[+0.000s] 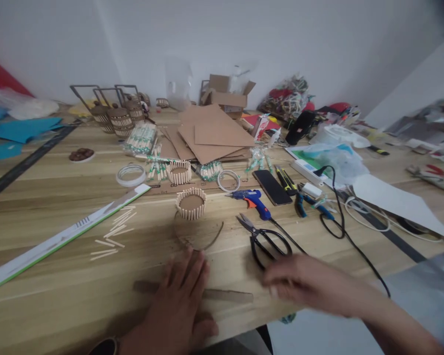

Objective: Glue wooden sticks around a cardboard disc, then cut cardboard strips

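My left hand [183, 291] lies flat with its fingers stretched out over a dark cardboard strip [229, 296] near the table's front edge. A thin curved strip [212, 240] touches or lies just beyond its fingertips. My right hand [299, 281] is smeared by motion beside the handles of black-handled scissors [268, 241]; its fingers look bent, but whether they hold anything I cannot tell. Beyond the hands stands a round cardboard piece ringed with small wooden sticks [191, 203], with a similar stick-ringed piece [179, 172] behind it.
A blue hot glue gun [253, 201], a phone [272, 187], a utility knife [286, 181] and blue-handled pliers [314, 204] lie at right, with cables around. Loose sticks [114, 231] and a long white strip [66, 236] lie left. Cardboard sheets [222, 130] are stacked behind.
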Available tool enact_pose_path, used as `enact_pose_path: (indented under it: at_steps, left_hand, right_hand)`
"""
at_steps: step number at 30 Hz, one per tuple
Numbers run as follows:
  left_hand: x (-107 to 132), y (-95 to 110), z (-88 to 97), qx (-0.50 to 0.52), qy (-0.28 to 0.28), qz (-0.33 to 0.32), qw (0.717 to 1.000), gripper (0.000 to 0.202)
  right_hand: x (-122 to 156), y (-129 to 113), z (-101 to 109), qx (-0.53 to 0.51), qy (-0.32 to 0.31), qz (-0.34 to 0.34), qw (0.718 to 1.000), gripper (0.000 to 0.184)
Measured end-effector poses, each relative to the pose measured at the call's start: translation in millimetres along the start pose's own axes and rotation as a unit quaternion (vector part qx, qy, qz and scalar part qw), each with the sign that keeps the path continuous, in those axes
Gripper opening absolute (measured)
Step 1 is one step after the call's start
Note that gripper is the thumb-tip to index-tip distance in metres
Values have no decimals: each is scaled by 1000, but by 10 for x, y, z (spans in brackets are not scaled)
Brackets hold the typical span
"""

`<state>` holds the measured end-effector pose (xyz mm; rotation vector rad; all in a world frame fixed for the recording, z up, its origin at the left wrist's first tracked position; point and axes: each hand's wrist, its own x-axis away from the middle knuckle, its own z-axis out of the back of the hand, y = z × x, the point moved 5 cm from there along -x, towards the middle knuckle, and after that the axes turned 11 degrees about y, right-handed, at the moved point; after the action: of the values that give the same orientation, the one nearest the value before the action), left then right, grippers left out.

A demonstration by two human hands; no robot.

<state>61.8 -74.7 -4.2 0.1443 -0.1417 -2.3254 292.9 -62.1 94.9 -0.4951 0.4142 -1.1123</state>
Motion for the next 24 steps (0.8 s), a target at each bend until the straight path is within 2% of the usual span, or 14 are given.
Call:
enact_pose_path:
  at_steps: [1, 3, 5, 8, 11, 15, 20, 22, 24]
  left_hand:
    - [-22, 2, 13, 0, -6, 11, 1000, 85]
    - [-70, 7, 45, -4, -7, 32, 999, 81]
    - [-120, 12, 74, -7, -4, 49, 999, 77]
    - [-182, 11, 95, -11, -3, 72, 997, 76]
    - [-210, 15, 92, -8, 10, 80, 997, 79]
    - [-190, 22, 61, -2, 37, 77, 996, 80]
    - [-107, -42, 102, 60, 70, 74, 993, 78]
    - [-63, -105, 170, 107, 89, 83, 987, 69]
    - [-19, -178, 249, 147, 109, 102, 978, 60]
  right_hand:
    - [-264, 24, 81, 12, -37, 13, 999, 26]
    - [-814, 179, 268, 111, 4, -34, 993, 27]
    - [-1295, 336, 354, 255, 42, -90, 962, 24]
    - [-1819, 449, 235, 303, 24, -108, 947, 20]
    - [-2083, 474, 55, 329, -8, -109, 938, 15]
    - [-2137, 376, -15, 350, -9, -91, 932, 9]
    - [-1858, 87, 270, 378, 88, -43, 920, 39]
    - [-1617, -48, 385, 383, 132, -30, 914, 24]
    - [-1318, -223, 419, 345, 177, 28, 921, 15]
